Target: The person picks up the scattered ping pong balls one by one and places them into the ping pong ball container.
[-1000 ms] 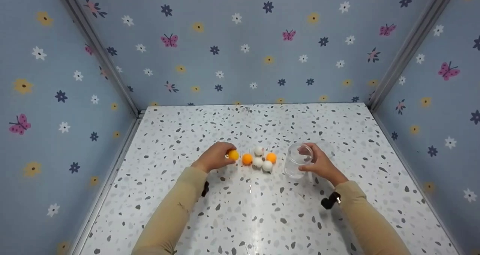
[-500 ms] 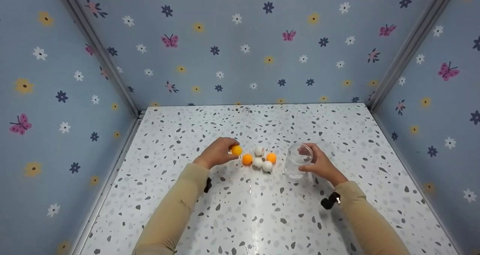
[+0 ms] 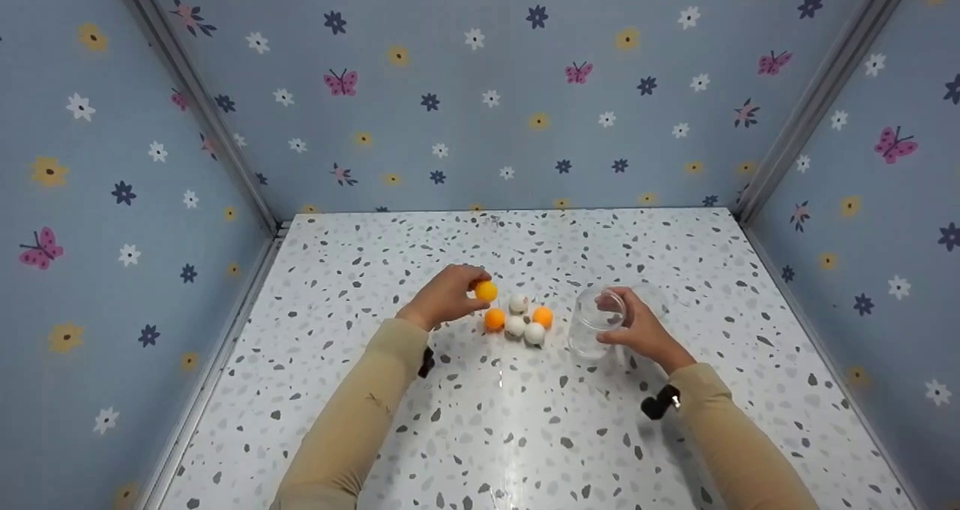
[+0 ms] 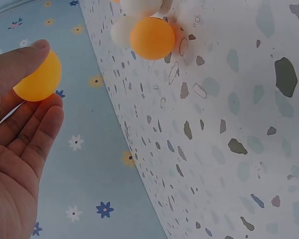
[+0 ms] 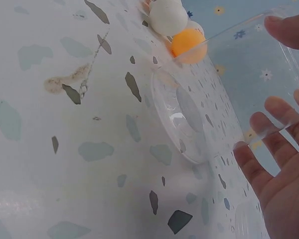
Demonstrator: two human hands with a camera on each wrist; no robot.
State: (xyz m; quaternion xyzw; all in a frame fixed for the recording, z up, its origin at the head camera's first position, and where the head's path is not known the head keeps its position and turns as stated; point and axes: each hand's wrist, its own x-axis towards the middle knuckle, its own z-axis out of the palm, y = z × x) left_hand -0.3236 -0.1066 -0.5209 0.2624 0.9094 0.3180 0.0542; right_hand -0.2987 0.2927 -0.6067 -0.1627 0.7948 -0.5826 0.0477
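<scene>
My left hand (image 3: 450, 295) pinches an orange ping-pong ball (image 3: 486, 292) between thumb and fingers, above the table. In the left wrist view this ball (image 4: 39, 78) shows against the wallpaper. Just to its right lies a cluster of balls: an orange one (image 3: 494, 319) at the left, another orange ball (image 3: 542, 316) at the right, and white ping-pong balls (image 3: 515, 325) between them. With thumb and fingers round its side, my right hand (image 3: 636, 328) holds a clear plastic jar (image 3: 585, 334), upright on the table with its mouth up. No ball shows inside the jar (image 5: 229, 94).
A speckled white table (image 3: 480, 435) bears everything. Behind the right hand lies a faint clear round thing (image 3: 654, 298), hard to make out. Flowered blue panels (image 3: 480, 97) rise at the back and both sides.
My left hand has lifted the orange ball and carried it right and away from me, towards the cluster. The right hand and the jar have stayed in place.
</scene>
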